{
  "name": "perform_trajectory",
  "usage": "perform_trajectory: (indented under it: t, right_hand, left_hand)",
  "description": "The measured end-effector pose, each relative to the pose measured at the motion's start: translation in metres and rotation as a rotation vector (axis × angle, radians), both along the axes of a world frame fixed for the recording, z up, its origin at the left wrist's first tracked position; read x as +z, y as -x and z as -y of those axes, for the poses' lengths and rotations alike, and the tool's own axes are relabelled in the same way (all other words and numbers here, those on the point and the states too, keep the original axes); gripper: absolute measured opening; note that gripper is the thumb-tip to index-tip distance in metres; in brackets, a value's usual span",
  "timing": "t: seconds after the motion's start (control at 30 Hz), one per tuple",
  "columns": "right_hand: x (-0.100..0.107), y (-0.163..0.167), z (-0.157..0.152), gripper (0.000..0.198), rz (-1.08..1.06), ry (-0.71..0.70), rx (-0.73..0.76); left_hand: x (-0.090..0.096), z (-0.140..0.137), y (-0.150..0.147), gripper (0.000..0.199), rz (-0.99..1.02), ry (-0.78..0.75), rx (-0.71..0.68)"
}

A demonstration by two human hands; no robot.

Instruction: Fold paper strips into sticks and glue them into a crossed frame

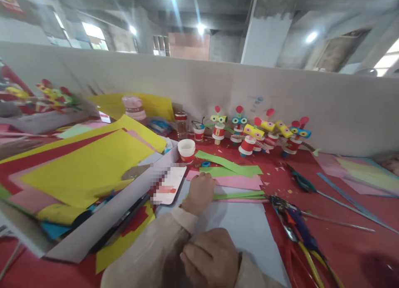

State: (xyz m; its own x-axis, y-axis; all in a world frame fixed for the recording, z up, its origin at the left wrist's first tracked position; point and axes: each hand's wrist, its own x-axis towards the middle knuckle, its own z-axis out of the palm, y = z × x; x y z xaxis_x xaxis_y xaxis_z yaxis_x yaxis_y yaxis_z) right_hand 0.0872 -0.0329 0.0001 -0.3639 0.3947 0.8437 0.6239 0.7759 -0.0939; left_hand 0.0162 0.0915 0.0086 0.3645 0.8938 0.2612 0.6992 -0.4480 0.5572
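Observation:
My left hand (199,192) reaches forward with bent fingers, resting at the pink paper strip (240,181). Its fingertips are hidden, so I cannot tell whether it grips the paper. Green paper strips (229,162) lie just beyond, and thin green strips (240,195) run to its right. Closer to me, my right hand (215,254) is curled beside my left sleeve, over a pale grey-blue sheet (249,234). Whatever its fingers may hold is out of sight. A phone (171,185), partly pixelated, lies left of my left hand.
Several paper-cup figures (248,144) stand along the back partition. Stacked paper cups (186,150) stand by the phone. At right lie a glue gun (293,221), yellow-handled pliers (307,259) and green-handled pliers (301,180). A white box (118,205) with yellow sheets (84,163) takes up the left.

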Motion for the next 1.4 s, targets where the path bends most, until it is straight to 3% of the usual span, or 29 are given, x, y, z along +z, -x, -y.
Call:
perform_trajectory:
  t: [0.23, 0.43, 0.67, 0.8, 0.9, 1.0, 1.07, 1.2, 1.27, 1.4]
  right_hand:
    - [-0.001, -0.002, -0.002, 0.034, 0.076, 0.069, 0.012]
    - [-0.002, -0.001, -0.005, 0.035, 0.074, 0.060, 0.013]
    - [-0.002, -0.001, -0.002, 0.033, 0.112, 0.074, 0.010]
    - [-0.004, -0.001, -0.001, 0.032, 0.076, 0.059, 0.011]
    - [-0.008, 0.001, 0.000, 0.030, 0.054, 0.039, 0.000]
    - [-0.003, 0.002, 0.003, 0.025, -0.037, -0.038, -0.046]
    - [0.004, 0.001, 0.005, 0.016, -0.046, -0.138, -0.030]
    - [0.009, -0.007, 0.011, 0.011, 0.119, -0.191, -0.075]
    - [-0.002, -0.014, 0.018, 0.015, 0.214, -0.157, -0.162]
    - [-0.037, -0.035, 0.040, 0.019, 0.273, -0.057, -0.254]
  left_hand:
    - [-0.006, -0.007, 0.002, 0.022, -0.203, -0.145, 0.031]
    - [-0.011, -0.014, 0.005, 0.021, -0.209, -0.164, 0.178]
    - [-0.010, -0.020, 0.013, 0.022, -0.077, -0.157, 0.289]
    - [-0.001, -0.017, 0.019, 0.024, 0.201, -0.462, 0.210]
    - [0.019, 0.004, 0.025, 0.026, 0.210, -0.703, 0.031]
    - [0.037, 0.041, 0.036, 0.025, 0.052, -0.741, -0.053]
    - [0.038, 0.068, 0.046, 0.026, -0.004, -0.704, -0.070]
    - [0.007, 0.117, 0.073, 0.033, 0.023, -0.669, -0.086]
    - [-0.013, 0.136, 0.086, 0.032, 0.025, -0.678, -0.082]
    - [-0.037, 0.162, 0.099, 0.030, -0.047, -0.519, -0.170]
